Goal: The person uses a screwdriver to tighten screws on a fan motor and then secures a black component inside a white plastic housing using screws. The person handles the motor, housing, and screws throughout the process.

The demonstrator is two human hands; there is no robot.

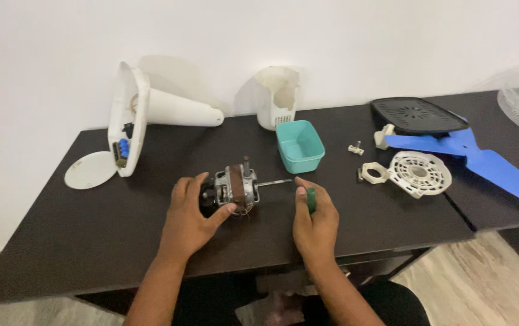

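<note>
Head view. The motor (pixel 235 188) lies on the dark bench (pixel 90 235), shaft (pixel 274 182) pointing sideways toward the right hand (pixel 315 220). The left hand (pixel 188 214) grips the motor's rear end: fingers (pixel 194 183) curl over the top, thumb pressed against the near side. The right hand's fingers are pressed together, pinching a small green part (pixel 311 200) just beside the shaft tip; whether part and shaft touch cannot be told.

Beyond the fingers, a teal box (pixel 299 145) stands open, near the shaft. Behind it is a white cover (pixel 278 96). Beyond the left fingers lie a white cone housing (pixel 151 111) and a white disc (pixel 89 169). Right of the right fingers, well apart, lie a white grille ring (pixel 419 173), a blue fan blade (pixel 482 163) and a black plate (pixel 417 115).
</note>
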